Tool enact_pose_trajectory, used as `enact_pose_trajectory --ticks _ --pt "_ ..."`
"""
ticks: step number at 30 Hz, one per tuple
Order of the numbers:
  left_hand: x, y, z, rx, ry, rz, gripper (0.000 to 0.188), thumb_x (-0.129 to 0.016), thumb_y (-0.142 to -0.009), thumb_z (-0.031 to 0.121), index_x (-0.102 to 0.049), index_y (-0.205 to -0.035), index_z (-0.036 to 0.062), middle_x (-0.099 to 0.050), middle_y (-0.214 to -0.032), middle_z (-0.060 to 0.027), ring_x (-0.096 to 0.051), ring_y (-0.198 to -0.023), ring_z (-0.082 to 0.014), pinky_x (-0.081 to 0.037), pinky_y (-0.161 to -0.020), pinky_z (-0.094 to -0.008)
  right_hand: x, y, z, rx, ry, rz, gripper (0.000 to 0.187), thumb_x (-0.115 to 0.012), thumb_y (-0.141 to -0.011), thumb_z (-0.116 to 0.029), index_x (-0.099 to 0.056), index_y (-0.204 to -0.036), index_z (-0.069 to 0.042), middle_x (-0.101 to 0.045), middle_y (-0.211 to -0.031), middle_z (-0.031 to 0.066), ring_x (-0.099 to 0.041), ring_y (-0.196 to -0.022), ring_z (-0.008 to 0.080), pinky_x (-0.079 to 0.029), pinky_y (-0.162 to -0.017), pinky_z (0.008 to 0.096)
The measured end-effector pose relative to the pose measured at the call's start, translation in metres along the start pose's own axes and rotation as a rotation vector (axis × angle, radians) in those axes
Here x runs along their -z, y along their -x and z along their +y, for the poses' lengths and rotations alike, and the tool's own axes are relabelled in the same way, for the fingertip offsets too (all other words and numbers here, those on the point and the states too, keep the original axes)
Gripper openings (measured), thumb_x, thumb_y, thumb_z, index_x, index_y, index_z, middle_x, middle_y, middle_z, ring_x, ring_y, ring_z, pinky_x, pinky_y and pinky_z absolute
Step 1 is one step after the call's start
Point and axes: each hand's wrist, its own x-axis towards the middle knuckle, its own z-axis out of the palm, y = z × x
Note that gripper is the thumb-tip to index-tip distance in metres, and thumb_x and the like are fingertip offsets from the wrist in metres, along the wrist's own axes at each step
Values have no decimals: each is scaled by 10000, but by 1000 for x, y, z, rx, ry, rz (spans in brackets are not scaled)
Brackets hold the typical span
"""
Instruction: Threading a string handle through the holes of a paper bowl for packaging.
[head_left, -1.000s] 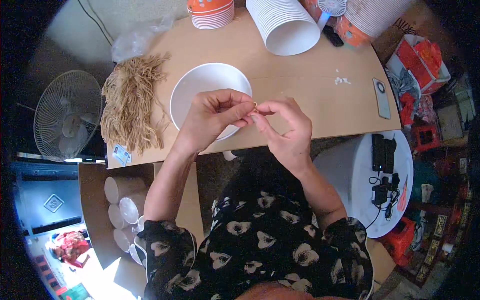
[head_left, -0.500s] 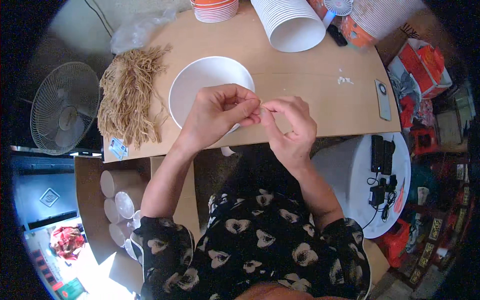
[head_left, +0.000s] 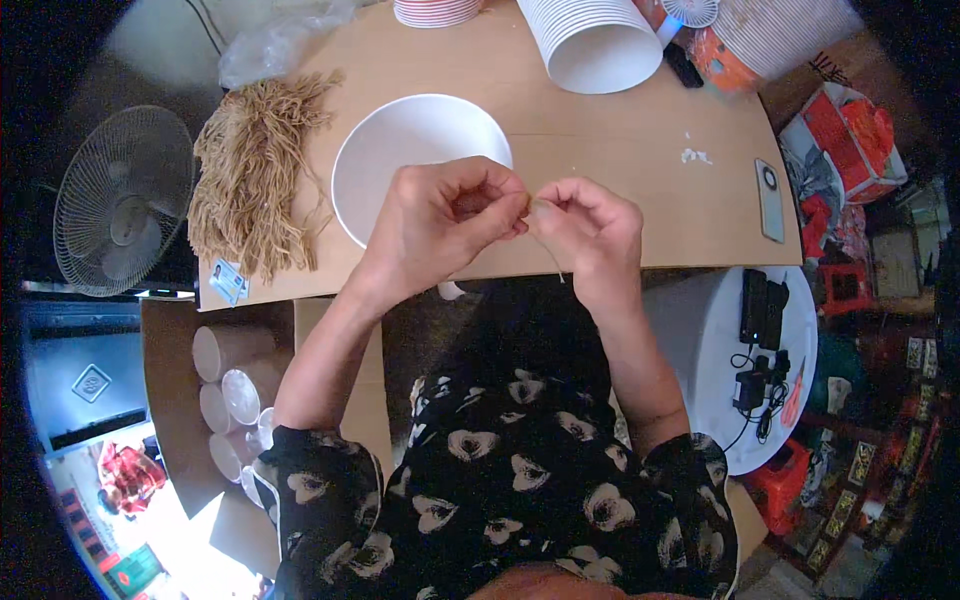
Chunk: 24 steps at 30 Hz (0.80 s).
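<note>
Above the table's near edge, my left hand (head_left: 440, 215) and my right hand (head_left: 592, 235) meet fingertip to fingertip, both closed in a pinch. A thin pale strand (head_left: 556, 262) hangs down from between them beside my right palm; most of it is hidden by the fingers. Just behind my left hand stands a white bowl (head_left: 385, 150), its near rim partly covered by that hand. To the left of the bowl lies a bundle of tan strands (head_left: 255, 180), loose and crinkled.
A stack of white paper buckets (head_left: 605, 60) lies on its side at the back. White scraps (head_left: 695, 156) and a phone (head_left: 769, 200) are on the right. Clear round tubs (head_left: 230, 355) fill a carton at lower left. A round white stool (head_left: 715, 420) carries black adapters; a fan (head_left: 125, 205) stands left.
My right hand has turned more upright and shifted slightly right, its fingers curling in. The thin strand's hanging end now shows below the fingers. The whole view has shifted a little.
</note>
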Motion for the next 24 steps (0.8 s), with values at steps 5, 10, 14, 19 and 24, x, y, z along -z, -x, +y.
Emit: enact_pose_trajectory --ticks 5,10,14,19,24 --pt "-1 1 -4 -23 7 -12 97 -674 -908 -10 -686 -972 -81 -715 -888 -67 -686 -835 -102 -584 -756 -232 7 -5 6 -54 -123 -19 126 -709 -870 -99 -691 -893 24 -680 -814 29 -611 -759 72 -488 -706 227" --pt "0 0 -1 -33 -28 -56 121 -687 -890 -29 -692 -1000 -79 -726 -900 -85 -697 -858 -116 -589 -772 -247 7 -6 6 -80 -207 -22 153 -732 -858 -128 -698 -892 18 -682 -809 29 -615 -744 76 -486 -695 230" --pt "-1 2 -1 -59 -40 -46 119 -687 -892 -32 -693 -1000 -80 -729 -899 -89 -703 -866 -128 -591 -778 -252 6 -4 6 -79 -190 -29 154 -731 -860 -128 -704 -899 18 -683 -804 29 -610 -725 79 -480 -689 225" --pt "3 1 -4 -4 1 -34 113 -674 -916 -4 -696 -997 -80 -727 -890 -88 -704 -839 -124 -593 -766 -246 7 -3 7 -75 -191 -45 170 -730 -875 -139 -705 -920 23 -681 -792 24 -607 -711 86 -490 -701 229" --pt "10 -3 -4 69 117 -86 147 -652 -960 75 -692 -1021 -53 -724 -911 -91 -681 -789 -119 -550 -687 -222 10 0 1 -17 -248 -57 191 -691 -920 -115 -691 -1019 48 -692 -886 53 -629 -822 98 -517 -763 251"
